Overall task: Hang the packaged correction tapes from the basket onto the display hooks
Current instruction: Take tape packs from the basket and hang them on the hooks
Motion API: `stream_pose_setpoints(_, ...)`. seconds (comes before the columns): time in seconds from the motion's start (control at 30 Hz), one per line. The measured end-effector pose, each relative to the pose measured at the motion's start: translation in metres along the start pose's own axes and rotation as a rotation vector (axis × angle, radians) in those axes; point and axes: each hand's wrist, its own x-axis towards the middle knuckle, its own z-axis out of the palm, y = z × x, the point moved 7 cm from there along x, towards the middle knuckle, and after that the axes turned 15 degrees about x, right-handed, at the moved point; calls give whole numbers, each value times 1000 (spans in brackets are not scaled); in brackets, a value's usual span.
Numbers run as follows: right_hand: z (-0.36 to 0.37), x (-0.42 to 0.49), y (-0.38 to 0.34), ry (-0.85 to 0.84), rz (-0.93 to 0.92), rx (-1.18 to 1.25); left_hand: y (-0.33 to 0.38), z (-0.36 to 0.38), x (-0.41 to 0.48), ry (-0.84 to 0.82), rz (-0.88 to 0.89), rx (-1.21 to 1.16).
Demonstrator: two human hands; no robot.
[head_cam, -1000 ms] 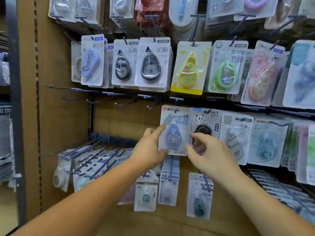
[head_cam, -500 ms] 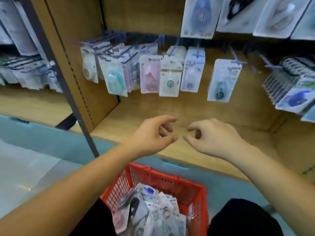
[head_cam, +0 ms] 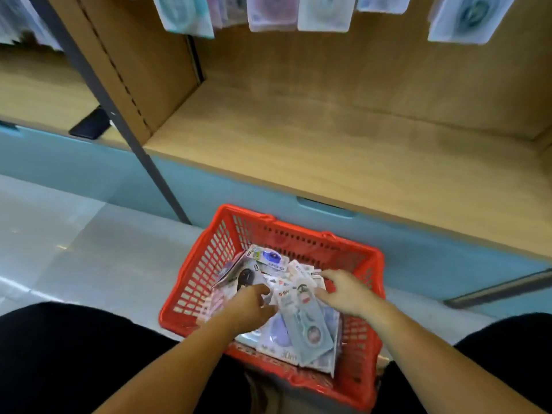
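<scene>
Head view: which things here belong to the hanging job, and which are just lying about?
Job: red basket; packaged correction tapes piled in it; left hand and right hand among them; hanging packs above.
Lying about: dark flat object at left; wooden shelf; grey upright post.

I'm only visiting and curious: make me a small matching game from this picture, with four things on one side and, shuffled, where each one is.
Things
1. red basket
2. hanging packs
3. dark flat object
4. left hand

Places
A. along the top edge, above the wooden shelf
B. down in the basket, on the loose tape packs
C. in front of the shelf, low in the middle of the picture
D. on the wooden ledge at far left

Pairs: 1-C, 2-A, 3-D, 4-B
</scene>
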Motion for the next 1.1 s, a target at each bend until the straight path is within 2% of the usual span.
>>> stream_pose_setpoints(0.07, 19, 7, 29, -37, 32, 14, -4, 21, 7, -47, -15, 6)
stream_pose_setpoints(0.17, 27, 0, 36, -82, 97, -73, -1, 37, 21, -64, -56, -49)
stream_pose_setpoints(0.33, 39, 16, 40, -66, 158, 315, 7, 53, 40, -68, -168, -357)
stream_pose_setpoints(0.5, 37, 22, 55, -54, 229, 585, 32, 80, 35, -178, -120, -421)
stream_pose_setpoints(0.57, 36, 22, 57, -43, 240, 625, 30, 81, 37, -150, -122, -392)
stream_pose_setpoints(0.7, 27, 21, 43, 24, 195, 671, 23, 63, 39, -101, -155, -451)
stream_pose_setpoints(0.83, 10, 16, 32, 217, 105, 776, 24, 31, 32, -61, -114, -625)
stream_pose_setpoints(1.0, 12, 16, 7, 30, 52, 1168, 37, -10, 11, 12, 17, -851)
stream_pose_setpoints(1.1, -5, 10, -14, 45, -32, 1263, 46, -35, -2, 35, 119, -937)
